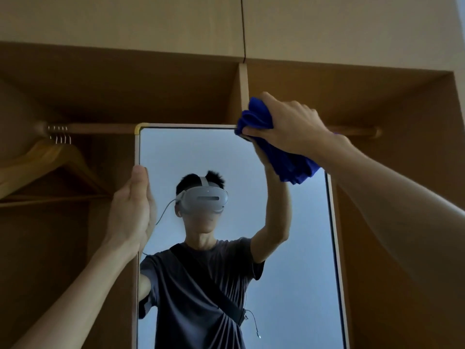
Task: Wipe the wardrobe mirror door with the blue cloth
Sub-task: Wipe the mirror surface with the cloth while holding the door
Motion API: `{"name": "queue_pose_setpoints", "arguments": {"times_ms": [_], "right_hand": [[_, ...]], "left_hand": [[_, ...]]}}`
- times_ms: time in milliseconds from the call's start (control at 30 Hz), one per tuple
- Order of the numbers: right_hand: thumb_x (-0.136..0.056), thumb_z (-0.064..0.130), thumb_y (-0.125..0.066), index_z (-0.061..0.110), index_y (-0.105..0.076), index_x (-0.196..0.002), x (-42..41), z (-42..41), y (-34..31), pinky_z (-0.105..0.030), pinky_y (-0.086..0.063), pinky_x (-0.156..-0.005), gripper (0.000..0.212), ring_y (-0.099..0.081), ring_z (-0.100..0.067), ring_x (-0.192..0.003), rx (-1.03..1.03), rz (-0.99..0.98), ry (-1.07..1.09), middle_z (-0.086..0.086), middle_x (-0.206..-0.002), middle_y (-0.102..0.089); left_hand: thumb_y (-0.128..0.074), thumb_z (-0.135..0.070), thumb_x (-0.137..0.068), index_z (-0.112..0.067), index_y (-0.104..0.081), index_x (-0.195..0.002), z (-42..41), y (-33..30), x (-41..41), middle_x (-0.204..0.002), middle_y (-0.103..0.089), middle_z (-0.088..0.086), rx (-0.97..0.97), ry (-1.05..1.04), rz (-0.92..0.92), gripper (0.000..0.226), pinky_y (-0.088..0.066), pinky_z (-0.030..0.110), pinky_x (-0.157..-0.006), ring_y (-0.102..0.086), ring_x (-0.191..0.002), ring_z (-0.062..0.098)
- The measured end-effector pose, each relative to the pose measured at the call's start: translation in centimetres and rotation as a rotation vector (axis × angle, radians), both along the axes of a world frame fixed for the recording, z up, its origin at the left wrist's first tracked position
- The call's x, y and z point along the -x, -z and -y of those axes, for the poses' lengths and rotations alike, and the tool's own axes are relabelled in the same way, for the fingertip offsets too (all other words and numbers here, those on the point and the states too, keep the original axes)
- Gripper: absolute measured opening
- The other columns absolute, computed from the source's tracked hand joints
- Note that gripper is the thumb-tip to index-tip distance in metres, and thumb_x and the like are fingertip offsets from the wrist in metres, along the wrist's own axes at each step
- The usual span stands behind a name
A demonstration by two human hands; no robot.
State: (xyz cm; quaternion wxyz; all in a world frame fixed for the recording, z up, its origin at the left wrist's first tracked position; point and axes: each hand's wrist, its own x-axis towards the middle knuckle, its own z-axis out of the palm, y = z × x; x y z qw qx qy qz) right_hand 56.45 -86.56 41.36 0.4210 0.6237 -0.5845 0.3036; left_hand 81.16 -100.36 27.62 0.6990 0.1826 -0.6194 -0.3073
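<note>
Inside an open wooden wardrobe, the right hand (289, 124) is gripping a bunched blue cloth (259, 117) against the tall framed mirror door's (289, 248) top right corner, the flat-fingered left hand (133, 210) bracing its frame edge; sweeping downward across the glass likely comes next.

A round wooden clothes rail (100, 128) crosses the open tan wardrobe (392, 222), far behind the mirror. Wooden coat hangers (50, 159) hang from its left end by metal hooks.
</note>
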Motion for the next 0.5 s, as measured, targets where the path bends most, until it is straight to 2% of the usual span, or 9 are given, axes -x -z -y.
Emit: {"name": "queue_pose_setpoints", "arguments": {"times_ms": [67,133,233,300,333,400,500], "right_hand": [[-0.095,0.064,-0.054,0.026,-0.042,-0.113,1.1,-0.5,0.0,-0.05,-0.054,-0.081,0.044,-0.061,-0.026,-0.083,-0.014,0.031,-0.02,0.002,-0.093,-0.059],[-0.095,0.066,-0.053,0.024,-0.044,-0.108,1.5,-0.4,0.1,-0.052,-0.054,-0.082,0.044,-0.06,-0.028,-0.082,0.018,0.068,-0.023,0.0,-0.09,-0.06],[-0.097,0.065,-0.05,0.023,-0.043,-0.102,0.5,0.7,0.9,-0.045,-0.049,-0.076,0.043,-0.059,-0.029,-0.083,0.121,0.04,-0.03,0.0,-0.088,-0.059],[-0.097,0.063,-0.05,0.022,-0.046,-0.103,-1.3,1.9,1.6,-0.042,-0.045,-0.076,0.042,-0.057,-0.03,-0.09,0.211,-0.044,-0.061,-0.003,-0.094,-0.061],[-0.098,0.063,-0.05,0.021,-0.049,-0.107,-2.4,2.4,1.8,-0.043,-0.044,-0.079,0.043,-0.056,-0.031,-0.095,0.234,-0.083,-0.072,-0.005,-0.098,-0.062],[-0.099,0.063,-0.047,0.018,-0.054,-0.111,-4.9,3.3,1.3,-0.044,-0.044,-0.084,0.047,-0.056,-0.031,-0.098,0.231,-0.132,-0.081,-0.005,-0.102,-0.063],[-0.1,0.065,-0.042,0.02,-0.051,-0.105,-9.3,4.4,-0.3,-0.038,-0.04,-0.073,0.046,-0.057,-0.027,-0.085,0.097,-0.145,-0.072,-0.001,-0.092,-0.061]], "left_hand": [[-0.033,-0.067,-0.097,-0.028,-0.039,-0.055,-0.2,0.1,-0.2,-0.048,-0.03,-0.001,-0.019,0.003,0.023,0.057,-0.021,0.026,-0.051,-0.028,-0.045,0.014],[-0.03,-0.069,-0.097,-0.025,-0.037,-0.056,-0.3,0.1,-0.3,-0.044,-0.03,-0.008,-0.023,-0.073,0.052,0.06,-0.023,0.026,-0.049,-0.03,-0.041,0.015],[-0.027,-0.069,-0.097,-0.02,-0.049,-0.066,-0.4,0.1,-0.1,-0.042,-0.037,-0.01,0.009,-0.142,0.062,0.062,-0.028,0.034,-0.055,-0.038,-0.045,0.014],[-0.024,-0.07,-0.096,-0.004,-0.053,-0.076,-0.2,0.2,-0.2,-0.044,-0.038,-0.008,0.05,-0.181,0.07,0.075,-0.031,0.033,-0.053,-0.041,-0.045,0.017],[-0.023,-0.069,-0.097,-0.002,-0.053,-0.077,-0.3,0.2,-0.2,-0.046,-0.04,-0.007,0.065,-0.212,0.078,0.076,-0.032,0.032,-0.052,-0.043,-0.046,0.017],[-0.022,-0.064,-0.1,-0.012,-0.06,-0.081,-0.7,0.1,-0.2,-0.052,-0.046,-0.007,0.091,-0.265,0.087,0.067,-0.039,0.033,-0.056,-0.05,-0.052,0.015],[-0.024,-0.065,-0.099,-0.016,-0.063,-0.09,-0.9,0.0,-0.1,-0.048,-0.047,-0.009,0.063,-0.237,0.082,0.064,-0.041,0.041,-0.064,-0.05,-0.053,0.015]]}}
